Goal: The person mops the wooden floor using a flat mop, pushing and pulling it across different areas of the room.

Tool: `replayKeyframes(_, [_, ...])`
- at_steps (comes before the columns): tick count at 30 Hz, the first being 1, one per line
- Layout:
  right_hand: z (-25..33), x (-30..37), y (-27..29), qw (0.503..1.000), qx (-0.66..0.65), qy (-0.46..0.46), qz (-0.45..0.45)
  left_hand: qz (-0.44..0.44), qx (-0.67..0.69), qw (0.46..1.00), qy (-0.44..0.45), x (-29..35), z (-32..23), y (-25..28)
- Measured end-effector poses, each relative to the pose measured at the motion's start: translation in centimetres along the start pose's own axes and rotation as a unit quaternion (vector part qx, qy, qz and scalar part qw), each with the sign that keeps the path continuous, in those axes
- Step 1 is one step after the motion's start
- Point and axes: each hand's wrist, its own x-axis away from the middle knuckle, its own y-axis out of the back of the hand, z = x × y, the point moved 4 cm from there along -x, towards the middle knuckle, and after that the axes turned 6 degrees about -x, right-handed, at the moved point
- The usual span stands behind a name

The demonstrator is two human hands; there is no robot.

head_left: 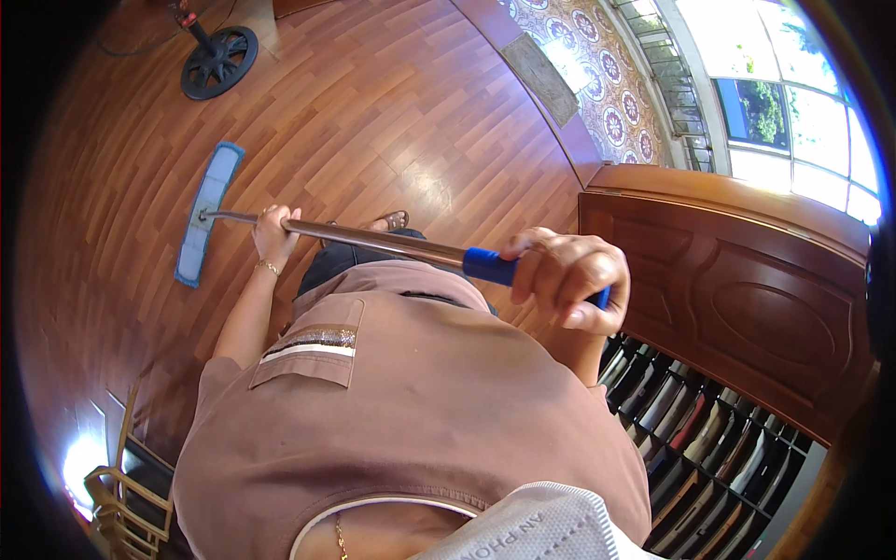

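Observation:
I hold a flat mop with both hands. Its metal pole (373, 239) runs from the blue grip at the right down to a blue flat mop head (207, 211) lying on the wooden floor at the left. My right hand (566, 277) is closed around the blue grip (487, 265) at the pole's top end. My left hand (274, 233) grips the pole lower down, close to the mop head, with a bracelet on the wrist. One sandalled foot (392, 222) shows just beyond the pole.
A fan's round black base (218, 62) stands on the floor at the back left. A dark wooden door (747, 299) is at the right, with a shoe rack (691, 439) below it. Patterned tiles (597, 75) and windows lie beyond. A wooden chair (121, 495) sits lower left.

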Motion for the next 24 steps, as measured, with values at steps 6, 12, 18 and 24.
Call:
replayKeyframes(6, [-0.6,-0.2,1.4,0.999,-0.020,-0.031,-0.033,0.004,0.007,1.000,0.009,-1.2,0.0,-0.6])
replayKeyframes(12, [-1.1,7.7,7.7,0.897,0.044,-0.300,-0.321,0.044,-0.021,0.997,0.066,-1.9,-2.9,-4.9])
replayKeyframes(18, [-3.5,9.7,13.3,0.853,-0.036,-0.354,-0.381,-0.044,-0.021,0.988,0.145,-3.2,-3.9,-9.8])
replayKeyframes(24, [-10.7,12.1,23.7,0.863,-0.108,-0.314,-0.381,-0.121,0.002,0.974,0.189,-6.4,-4.2,-18.0])
